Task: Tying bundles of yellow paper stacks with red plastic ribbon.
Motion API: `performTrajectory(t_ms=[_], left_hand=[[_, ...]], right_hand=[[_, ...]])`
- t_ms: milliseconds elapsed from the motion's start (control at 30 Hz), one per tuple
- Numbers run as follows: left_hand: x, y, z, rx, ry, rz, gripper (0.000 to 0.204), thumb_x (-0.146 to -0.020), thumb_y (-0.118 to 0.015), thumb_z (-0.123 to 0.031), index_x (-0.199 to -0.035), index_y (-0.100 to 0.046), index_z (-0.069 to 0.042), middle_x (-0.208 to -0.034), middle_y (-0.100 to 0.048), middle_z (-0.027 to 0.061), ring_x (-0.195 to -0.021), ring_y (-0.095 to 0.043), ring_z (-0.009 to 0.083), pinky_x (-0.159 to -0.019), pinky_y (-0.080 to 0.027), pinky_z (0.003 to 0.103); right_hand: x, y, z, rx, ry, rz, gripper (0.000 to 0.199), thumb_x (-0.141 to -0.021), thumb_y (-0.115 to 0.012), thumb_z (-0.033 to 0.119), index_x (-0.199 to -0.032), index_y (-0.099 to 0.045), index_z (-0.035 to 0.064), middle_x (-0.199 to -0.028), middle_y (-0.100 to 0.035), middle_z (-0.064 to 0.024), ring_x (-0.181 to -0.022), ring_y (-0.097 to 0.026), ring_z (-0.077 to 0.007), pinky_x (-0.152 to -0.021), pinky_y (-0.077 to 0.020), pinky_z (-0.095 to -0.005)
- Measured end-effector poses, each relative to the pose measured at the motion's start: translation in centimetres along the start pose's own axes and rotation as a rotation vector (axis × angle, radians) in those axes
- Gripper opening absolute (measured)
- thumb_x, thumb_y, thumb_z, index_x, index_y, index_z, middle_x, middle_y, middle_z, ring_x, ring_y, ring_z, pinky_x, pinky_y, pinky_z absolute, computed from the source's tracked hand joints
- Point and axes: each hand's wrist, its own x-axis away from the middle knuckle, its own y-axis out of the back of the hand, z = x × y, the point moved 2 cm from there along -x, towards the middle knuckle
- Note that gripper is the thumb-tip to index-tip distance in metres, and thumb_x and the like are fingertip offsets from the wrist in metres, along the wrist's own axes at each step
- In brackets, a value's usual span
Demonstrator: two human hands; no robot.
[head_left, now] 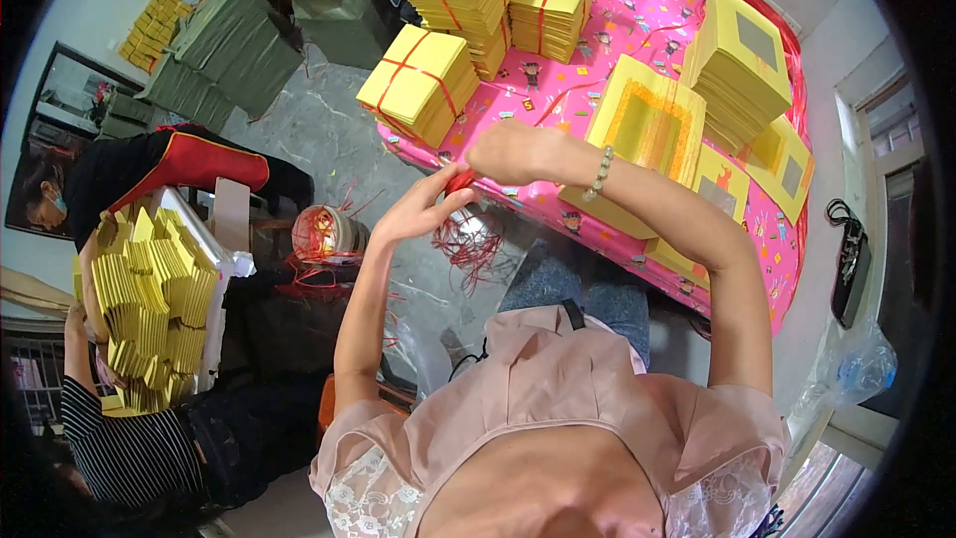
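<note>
My left hand [423,204] is closed around a small bunch of red plastic strapping [461,180], just off the near left edge of the pink-covered table [543,194]. Against the same bunch sits my right hand [513,152], bent into a fist with a beaded bracelet on its wrist; its fingertips are turned away from view. Loose red strands [473,244] show below my hands, over the grey floor. Right beyond them, a stack of yellow paper [418,83] tied crosswise with red strapping stands on the table.
More tied yellow stacks [551,12] stand at the back, and loose yellow sheets with grey squares [737,55] to the right. On the floor at left is a bucket [329,234] with red scraps. Two people work at a side table piled with folded yellow paper [154,299]. Green sacks [224,45] stand behind.
</note>
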Motion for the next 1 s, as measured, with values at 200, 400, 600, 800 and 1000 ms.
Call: performTrajectory(t_ms=[200,400,600,800,1000], left_hand=[[-0.6,0.6,-0.6,0.525,0.407,0.254,0.019,-0.096,-0.040,-0.021,-0.097,-0.051,-0.005,-0.063,-0.032,-0.0075,-0.055,-0.030,0.0028,-0.048,-0.025,0.020],[-1.0,0.5,-0.2,0.659,0.284,-0.253,0.025,-0.096,-0.042,-0.030,-0.095,-0.052,-0.006,-0.062,-0.031,-0.0083,-0.049,-0.028,0.0028,-0.046,-0.023,0.020],[-3.9,-1.2,-0.8,0.652,0.138,-0.501,0.024,-0.097,-0.040,-0.028,-0.107,-0.047,-0.007,-0.066,-0.037,-0.0082,-0.050,-0.031,0.0010,-0.044,-0.026,0.018],[-5.3,-1.8,0.0,0.063,-0.067,-0.675,0.032,-0.097,-0.036,-0.015,-0.126,-0.039,0.000,-0.082,-0.050,0.0032,-0.076,-0.049,0.0152,-0.072,-0.043,0.027],[-4.6,1.4,-5.1,0.696,-0.106,-0.926,0.021,-0.097,-0.041,-0.024,-0.087,-0.047,-0.007,-0.078,-0.047,0.0031,-0.072,-0.046,0.0110,-0.067,-0.042,0.025]], right_hand=[[1.5,2.4,-1.1,-0.247,0.110,-0.095,0.027,-0.084,-0.055,0.027,-0.093,-0.058,0.0021,-0.082,-0.062,-0.0184,-0.080,-0.061,-0.0339,-0.067,-0.0474,-0.0434],[1.4,2.4,-4.1,-0.537,0.156,-0.558,0.019,-0.090,-0.048,0.018,-0.092,-0.057,0.0012,-0.075,-0.057,-0.0145,-0.073,-0.058,-0.0287,-0.065,-0.0447,-0.0381],[-1.5,-0.8,-0.6,-1.064,-0.017,-1.141,0.023,-0.089,-0.052,0.020,-0.094,-0.061,-0.0009,-0.080,-0.055,-0.0126,-0.080,-0.055,-0.0237,-0.072,-0.0436,-0.0323],[-2.4,-1.8,0.6,-1.331,-0.019,-1.120,0.026,-0.094,-0.045,0.018,-0.106,-0.057,-0.0014,-0.100,-0.056,-0.0112,-0.091,-0.054,-0.0191,-0.081,-0.0428,-0.0306],[-3.6,-5.0,4.1,-1.284,0.275,-1.210,0.049,-0.093,-0.047,0.030,-0.131,-0.032,0.0035,-0.102,-0.054,-0.0170,-0.100,-0.054,-0.0234,-0.088,-0.0414,-0.0329]])
